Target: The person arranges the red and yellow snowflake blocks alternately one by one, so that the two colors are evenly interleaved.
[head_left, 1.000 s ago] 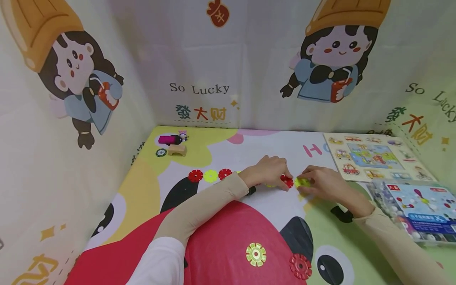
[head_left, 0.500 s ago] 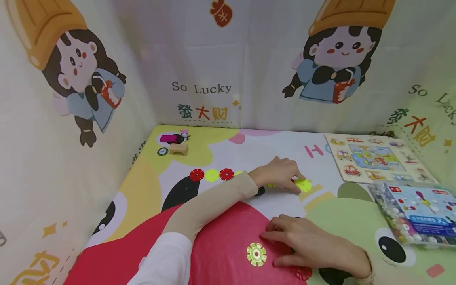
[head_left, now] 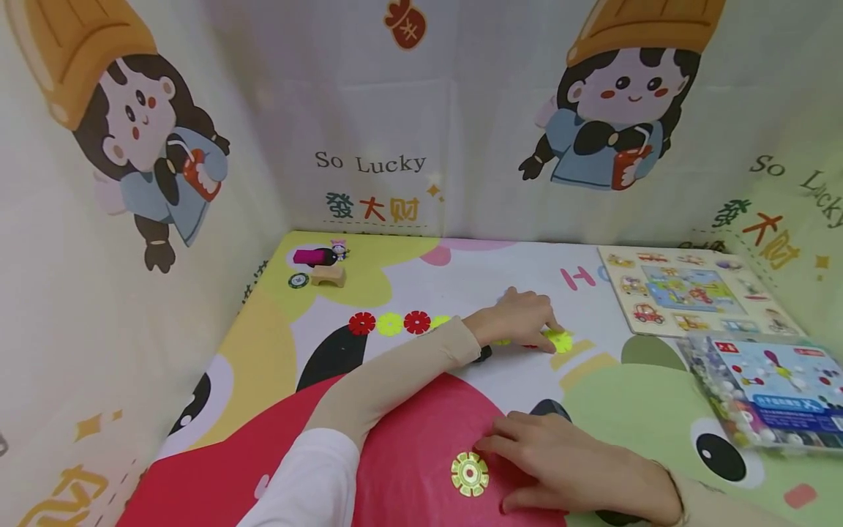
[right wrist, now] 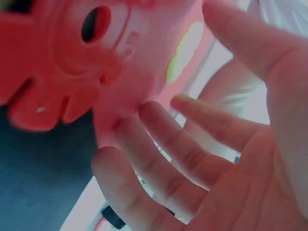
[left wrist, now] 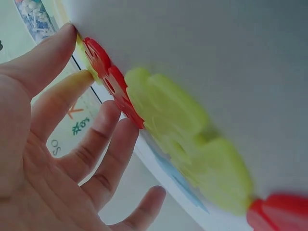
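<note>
Red and yellow flower-shaped plastic discs alternate in a row across the white part of the mat, starting with a red disc (head_left: 362, 323); my left forearm covers the row's middle. At its right end my left hand (head_left: 520, 320) pinches the edges of a yellow disc (head_left: 562, 341) between thumb and index finger; the left wrist view shows the other fingers spread beside a red disc (left wrist: 113, 84). My right hand (head_left: 566, 465) hovers low with fingers apart. Beside it lies a loose yellow disc (head_left: 470, 474). A loose red disc (right wrist: 62, 62) appears close in the right wrist view, hidden in the head view.
A picture puzzle board (head_left: 628, 315) lies at the back right, with a clear box of model pieces (head_left: 777, 395) in front. At the back left are a wooden arch block (head_left: 328, 276), a round token (head_left: 298, 280), a magenta piece (head_left: 309, 257) and a small figurine (head_left: 339, 250).
My right hand has let go of the end yellow disc and come back toward me, over the loose red disc. My left hand has shifted right from the red disc onto that yellow one.
</note>
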Motion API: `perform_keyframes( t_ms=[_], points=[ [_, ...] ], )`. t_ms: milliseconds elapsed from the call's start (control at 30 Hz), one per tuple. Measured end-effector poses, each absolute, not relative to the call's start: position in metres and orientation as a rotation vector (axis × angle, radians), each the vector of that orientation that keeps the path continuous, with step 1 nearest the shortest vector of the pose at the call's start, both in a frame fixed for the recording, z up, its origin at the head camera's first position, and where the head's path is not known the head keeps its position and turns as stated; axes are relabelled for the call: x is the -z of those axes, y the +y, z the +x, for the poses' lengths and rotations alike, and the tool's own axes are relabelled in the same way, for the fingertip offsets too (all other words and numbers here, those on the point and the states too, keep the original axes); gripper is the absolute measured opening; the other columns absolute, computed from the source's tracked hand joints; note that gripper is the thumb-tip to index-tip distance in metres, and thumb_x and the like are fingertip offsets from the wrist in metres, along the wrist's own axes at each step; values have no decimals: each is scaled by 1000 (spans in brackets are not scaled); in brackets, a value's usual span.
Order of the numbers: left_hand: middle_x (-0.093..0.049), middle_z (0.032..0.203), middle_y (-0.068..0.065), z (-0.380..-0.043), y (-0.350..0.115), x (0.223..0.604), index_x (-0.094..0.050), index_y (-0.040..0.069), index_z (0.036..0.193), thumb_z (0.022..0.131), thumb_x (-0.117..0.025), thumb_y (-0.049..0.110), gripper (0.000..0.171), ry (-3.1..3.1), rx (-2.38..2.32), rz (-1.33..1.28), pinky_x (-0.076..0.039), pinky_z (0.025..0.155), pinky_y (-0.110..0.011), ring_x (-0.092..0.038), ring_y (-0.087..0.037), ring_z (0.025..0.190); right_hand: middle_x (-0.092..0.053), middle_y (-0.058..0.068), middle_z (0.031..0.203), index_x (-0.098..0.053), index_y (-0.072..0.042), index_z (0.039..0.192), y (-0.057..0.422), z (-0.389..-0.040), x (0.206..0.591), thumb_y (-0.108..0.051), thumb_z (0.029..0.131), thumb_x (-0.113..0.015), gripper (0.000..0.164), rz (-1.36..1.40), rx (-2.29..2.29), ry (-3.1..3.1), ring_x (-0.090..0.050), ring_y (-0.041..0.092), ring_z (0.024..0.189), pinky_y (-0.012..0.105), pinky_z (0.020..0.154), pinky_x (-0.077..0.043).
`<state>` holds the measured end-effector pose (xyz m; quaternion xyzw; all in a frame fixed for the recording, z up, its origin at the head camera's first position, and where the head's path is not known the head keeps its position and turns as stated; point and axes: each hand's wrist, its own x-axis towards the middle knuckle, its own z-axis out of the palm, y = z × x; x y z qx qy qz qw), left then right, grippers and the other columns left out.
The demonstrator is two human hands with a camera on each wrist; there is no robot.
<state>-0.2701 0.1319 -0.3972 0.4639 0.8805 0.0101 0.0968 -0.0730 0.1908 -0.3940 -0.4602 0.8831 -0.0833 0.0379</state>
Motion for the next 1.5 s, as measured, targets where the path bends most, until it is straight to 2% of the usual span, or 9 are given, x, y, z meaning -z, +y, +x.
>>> perform_keyframes(
  t_ms=[167, 267, 367, 467, 633, 867, 1133, 1300, 1500],
  points=[
    [-54, 118, 14, -270, 129, 397, -53, 51, 123, 78, -65, 61, 48, 2632, -29, 1393, -37, 78, -35, -50, -6, 96, -49, -16, 119, -40, -37, 138, 195, -62, 393, -67, 84, -50, 63, -1269, 304, 2637, -46, 1, 105, 24, 74, -50],
    [-55, 116, 13, -270, 128, 395, -54, 49, 123, 78, -66, 60, 48, 2634, -39, 1402, -36, 77, -35, -50, -7, 97, -47, -16, 118, -37, -37, 140, 190, -59, 397, -65, 86, -49, 63, -1269, 277, 2692, -46, 0, 103, 23, 71, -47],
    [-55, 115, 14, -269, 129, 396, -54, 49, 124, 78, -66, 60, 48, 2633, -40, 1403, -36, 78, -35, -49, -8, 97, -48, -14, 110, -45, -32, 135, 185, -60, 401, -62, 85, -54, 59, -1391, 196, 2795, -45, -1, 95, 19, 65, -42],
    [-55, 114, 14, -269, 131, 397, -54, 50, 123, 78, -65, 61, 48, 2633, -36, 1402, -36, 80, -36, -49, -8, 96, -48, -12, 109, -49, -28, 130, 187, -61, 399, -62, 82, -59, 59, -1431, 164, 2776, -45, 1, 95, 18, 64, -41],
    [-55, 114, 13, -268, 133, 398, -54, 49, 124, 79, -65, 61, 48, 2631, -32, 1398, -37, 82, -38, -49, -8, 96, -49, -13, 114, -50, -30, 125, 205, -66, 384, -66, 71, -68, 67, -1206, 175, 2635, -45, 1, 99, 21, 66, -45],
    [-55, 115, 13, -269, 133, 398, -53, 50, 124, 78, -65, 61, 48, 2641, -19, 1395, -37, 82, -38, -49, -9, 98, -47, -19, 93, -55, -36, 100, 228, -73, 377, -57, 65, -77, 46, -913, 310, 2486, -42, -6, 80, 17, 59, -42],
    [-54, 115, 13, -269, 134, 398, -52, 51, 124, 79, -65, 61, 49, 2628, -14, 1380, -36, 83, -37, -48, -9, 95, -44, -18, 82, -54, -35, 88, 241, -79, 380, -58, 59, -79, 45, -824, 364, 2478, -42, -6, 70, 17, 57, -39],
    [-54, 116, 13, -267, 133, 397, -52, 50, 125, 79, -65, 60, 49, 2635, -11, 1379, -37, 84, -38, -48, -9, 98, -46, -21, 79, -53, -35, 87, 241, -81, 382, -59, 62, -78, 43, -889, 386, 2468, -43, -8, 65, 16, 56, -38],
    [-55, 117, 13, -267, 132, 395, -53, 49, 125, 80, -65, 59, 48, 2636, -11, 1397, -37, 84, -38, -49, -9, 100, -51, -24, 86, -59, -37, 97, 240, -75, 380, -44, 72, -79, 33, -983, 470, 2418, -46, -12, 67, 14, 57, -39]
  ],
)
